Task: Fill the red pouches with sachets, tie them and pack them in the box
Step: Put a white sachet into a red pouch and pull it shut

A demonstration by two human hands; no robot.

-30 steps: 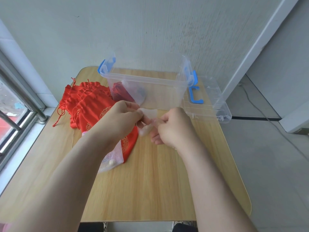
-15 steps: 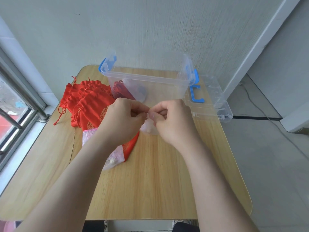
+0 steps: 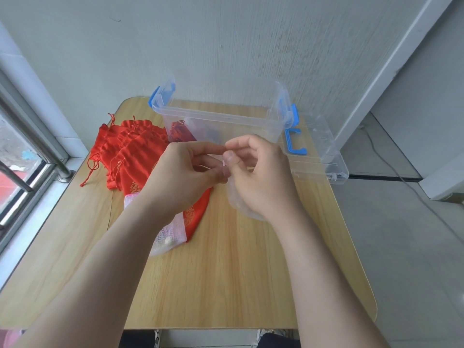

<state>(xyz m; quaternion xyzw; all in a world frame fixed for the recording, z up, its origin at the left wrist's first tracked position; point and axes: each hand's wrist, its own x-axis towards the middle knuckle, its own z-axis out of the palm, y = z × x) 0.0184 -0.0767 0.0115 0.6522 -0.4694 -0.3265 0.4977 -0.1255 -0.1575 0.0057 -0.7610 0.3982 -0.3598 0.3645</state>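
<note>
While it hangs above the table [image 3: 226, 285], a thin see-through sachet [image 3: 235, 198] is pinched at its top by both hands: the left hand [image 3: 185, 177] and right hand [image 3: 261, 177] meet with curled fingertips. Under the left wrist lies one red pouch [image 3: 198, 212] with a white mesh sachet [image 3: 170, 234] beside it. More red pouches [image 3: 130, 149] are piled to the left. Behind stands the clear box [image 3: 221, 116], something red inside, its lid [image 3: 324, 151] to the right.
</note>
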